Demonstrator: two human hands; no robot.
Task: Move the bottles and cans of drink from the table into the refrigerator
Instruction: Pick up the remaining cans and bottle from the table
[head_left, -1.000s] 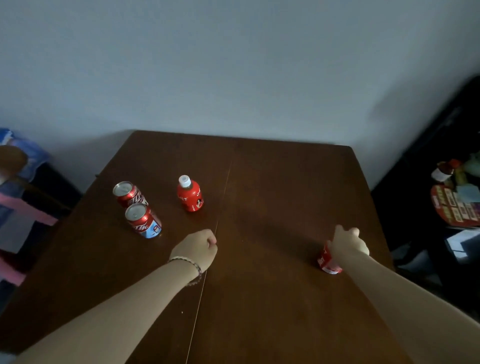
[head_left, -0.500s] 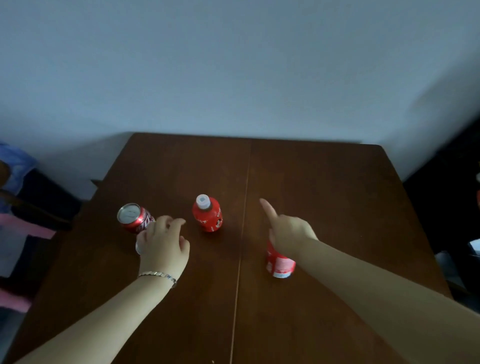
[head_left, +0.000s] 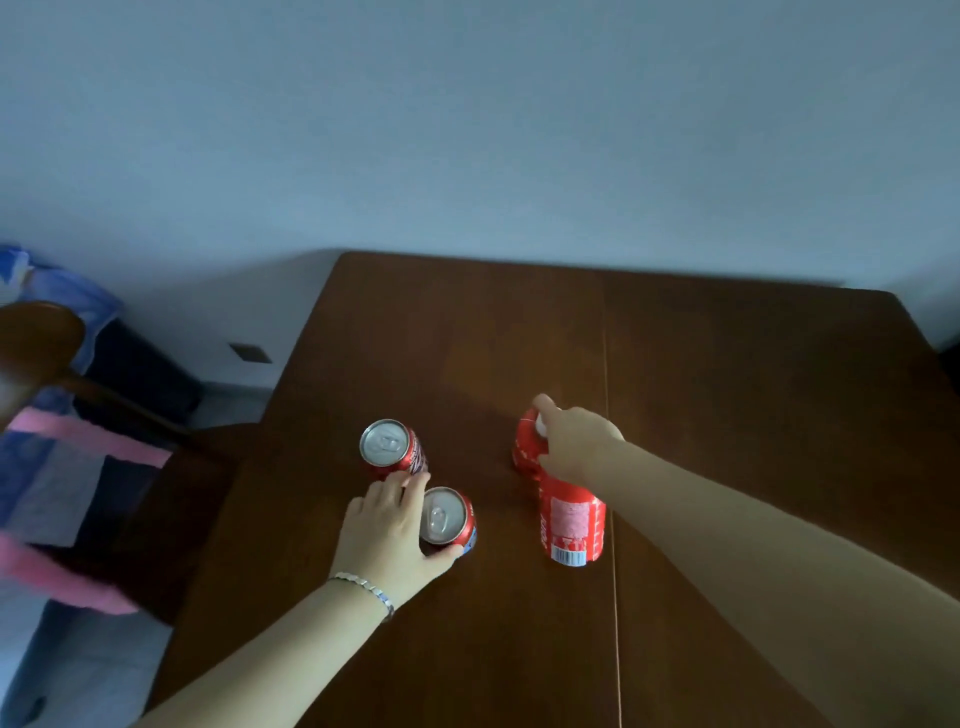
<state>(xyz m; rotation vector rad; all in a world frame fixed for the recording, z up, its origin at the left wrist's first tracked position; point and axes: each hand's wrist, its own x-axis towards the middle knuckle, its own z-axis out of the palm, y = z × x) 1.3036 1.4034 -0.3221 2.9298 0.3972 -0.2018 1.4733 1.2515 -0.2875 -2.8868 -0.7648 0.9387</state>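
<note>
On the dark wooden table stand two red cans with silver tops. My left hand grips the near can, thumb round its front and fingers behind it. The far can stands free, just beyond those fingers. My right hand holds a red labelled can from above; a barcode shows at its base. The index finger of that hand stretches over the white cap of a small red bottle, which stands right behind the labelled can.
A wooden chair draped with pink and blue cloth stands left of the table. A pale wall runs along the table's far edge. The refrigerator is out of view.
My right hand has carried the labelled can left, up to the small bottle, and its index finger now lies on the cap. My left hand has closed round the near can.
</note>
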